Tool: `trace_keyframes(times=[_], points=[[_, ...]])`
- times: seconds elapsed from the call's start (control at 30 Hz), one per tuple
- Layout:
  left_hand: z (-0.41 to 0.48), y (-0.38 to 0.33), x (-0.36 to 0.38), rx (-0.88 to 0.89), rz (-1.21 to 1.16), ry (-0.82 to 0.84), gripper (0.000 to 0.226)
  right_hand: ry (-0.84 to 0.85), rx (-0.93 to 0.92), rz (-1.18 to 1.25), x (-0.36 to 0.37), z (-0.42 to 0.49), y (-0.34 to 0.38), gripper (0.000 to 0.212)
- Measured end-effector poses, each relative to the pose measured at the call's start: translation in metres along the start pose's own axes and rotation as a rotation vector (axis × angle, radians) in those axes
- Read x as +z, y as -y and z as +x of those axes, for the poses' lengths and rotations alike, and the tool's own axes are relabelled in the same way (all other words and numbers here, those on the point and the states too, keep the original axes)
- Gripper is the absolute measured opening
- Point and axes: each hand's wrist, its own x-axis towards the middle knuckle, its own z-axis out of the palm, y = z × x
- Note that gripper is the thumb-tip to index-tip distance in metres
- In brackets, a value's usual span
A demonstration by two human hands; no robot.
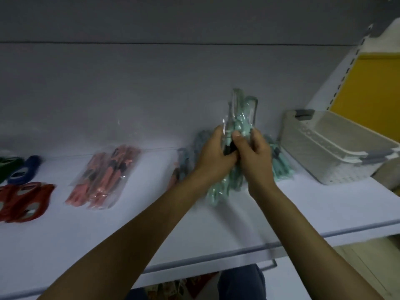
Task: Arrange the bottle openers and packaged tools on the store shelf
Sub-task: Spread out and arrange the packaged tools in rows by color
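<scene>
Both hands, left (pixel 213 151) and right (pixel 253 152), grip teal packs (pixel 242 113) mid-length; long axis upright; shelf (pixel 303 204) directly below.

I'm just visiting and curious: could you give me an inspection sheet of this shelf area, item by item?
Surface: white shelf, goods lying on it.
Job's things: teal packaged tools held upright; pink packaged tools lying to their left; red items and blue item, likely openers, far left.
Clutter: white basket at the shelf's right end.
Hands: left hand and right hand both grip the teal packaged tools.
Cables: nothing seen.
Surroundings: grey back panel; yellow panel at right.
</scene>
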Motion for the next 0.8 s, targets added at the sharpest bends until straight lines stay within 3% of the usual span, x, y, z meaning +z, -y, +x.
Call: trace_keyframes(times=[0.13,0.27,0.33,0.4,0.5,0.63,0.73,0.8], points=[[0.012,0.012,0.06,-0.295,-0.235,0.144,0.027,-0.033,0.226,-0.082,-0.057,0.016,-0.014,0.011],[0.041,0.015,0.102,-0.385,-0.293,0.139,0.028,0.008,0.31,-0.269,-0.089,0.058,-0.021,0.019],[0.071,0.014,0.11,-0.41,-0.288,0.096,0.03,0.073,0.334,-0.446,-0.098,0.088,-0.016,0.031],[0.089,0.021,0.111,-0.502,-0.277,0.089,0.047,0.153,0.349,-0.659,-0.106,0.106,-0.013,0.051],[0.086,0.046,0.114,-0.565,-0.087,0.149,0.026,0.277,0.251,-0.958,-0.121,0.106,-0.034,0.047],[0.081,0.071,0.128,-0.57,0.009,0.048,0.029,0.34,0.131,-1.12,-0.139,0.086,-0.081,0.029],[0.081,0.076,0.141,-0.533,-0.167,0.01,0.028,0.292,0.033,-1.036,-0.145,0.071,-0.099,0.024],[0.08,0.077,0.144,-0.495,-0.356,0.011,0.031,0.166,-0.022,-0.968,-0.146,0.064,-0.104,0.04]])
